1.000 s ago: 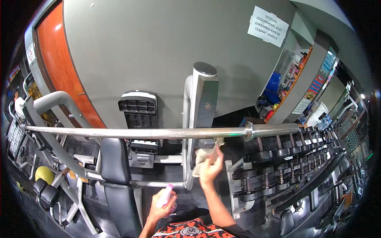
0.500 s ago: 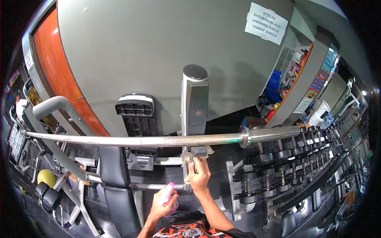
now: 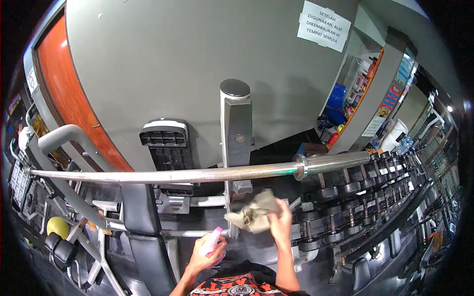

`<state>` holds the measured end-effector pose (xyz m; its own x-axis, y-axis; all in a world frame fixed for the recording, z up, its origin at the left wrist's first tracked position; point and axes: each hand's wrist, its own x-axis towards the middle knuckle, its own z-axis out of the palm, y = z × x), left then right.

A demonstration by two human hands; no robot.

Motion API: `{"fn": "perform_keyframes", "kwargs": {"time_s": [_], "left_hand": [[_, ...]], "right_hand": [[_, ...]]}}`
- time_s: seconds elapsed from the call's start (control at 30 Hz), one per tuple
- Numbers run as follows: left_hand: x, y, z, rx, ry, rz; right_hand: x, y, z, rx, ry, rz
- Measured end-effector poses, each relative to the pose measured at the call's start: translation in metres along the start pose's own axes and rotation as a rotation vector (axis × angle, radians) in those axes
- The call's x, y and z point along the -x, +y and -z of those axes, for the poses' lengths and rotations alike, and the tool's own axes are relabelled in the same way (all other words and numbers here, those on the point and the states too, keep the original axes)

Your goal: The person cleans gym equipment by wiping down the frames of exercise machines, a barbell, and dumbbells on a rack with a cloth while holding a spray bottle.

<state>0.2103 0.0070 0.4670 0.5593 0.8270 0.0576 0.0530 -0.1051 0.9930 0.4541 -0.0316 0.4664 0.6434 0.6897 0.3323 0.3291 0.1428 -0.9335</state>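
Low in the middle of the head view, my left hand [image 3: 208, 252] is closed around a spray bottle [image 3: 212, 240] with a pink-and-white top; its lower part is mostly hidden by the fingers. To the right, my right hand [image 3: 281, 223] grips a crumpled beige cloth [image 3: 257, 212], which hangs out to the left of the fingers. Above both hands a metal barbell [image 3: 222, 173] runs across the view, and neither hand touches it. Just left of the cloth stands the grey rack upright [image 3: 237, 133], its metal bracket [image 3: 242, 186] below the bar.
A black padded bench [image 3: 142, 212] lies left of my hands. On the right, a dumbbell rack [image 3: 345, 207] holds several dumbbells. A black step platform [image 3: 168, 148] leans against the grey wall [image 3: 158, 59]. A yellow ball [image 3: 58, 226] sits far left.
My right hand has drawn the cloth away from the rack upright's bracket, moving right and slightly down. My left hand stays nearly in place with the spray bottle. The view has shifted slightly.
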Motion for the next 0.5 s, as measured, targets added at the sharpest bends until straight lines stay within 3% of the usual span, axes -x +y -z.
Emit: {"fn": "perform_keyframes", "kwargs": {"time_s": [0.07,0.13,0.2,0.27,0.4,0.47,0.5], "left_hand": [[-0.001,-0.013,0.001,-0.040,0.008,-0.049],[0.000,-0.014,-0.002,-0.081,0.011,-0.100],[-0.001,-0.003,-0.002,-0.034,-0.021,-0.019],[-0.001,0.006,-0.004,-0.005,-0.026,-0.007],[-0.001,0.004,-0.003,0.002,-0.007,-0.010],[0.002,-0.001,-0.001,-0.041,0.001,-0.031],[0.004,-0.002,0.000,-0.018,-0.001,-0.040]], "right_hand": [[-0.002,-0.023,0.020,-0.073,0.135,0.042],[-0.002,-0.062,0.019,0.069,0.310,0.298],[-0.020,-0.089,0.014,0.330,0.341,0.653],[-0.053,-0.110,0.005,0.687,0.205,0.757],[-0.110,-0.121,-0.020,0.759,0.128,0.688],[-0.120,-0.133,-0.021,0.840,-0.080,0.310],[-0.127,-0.127,-0.022,0.880,-0.078,0.335]]}}
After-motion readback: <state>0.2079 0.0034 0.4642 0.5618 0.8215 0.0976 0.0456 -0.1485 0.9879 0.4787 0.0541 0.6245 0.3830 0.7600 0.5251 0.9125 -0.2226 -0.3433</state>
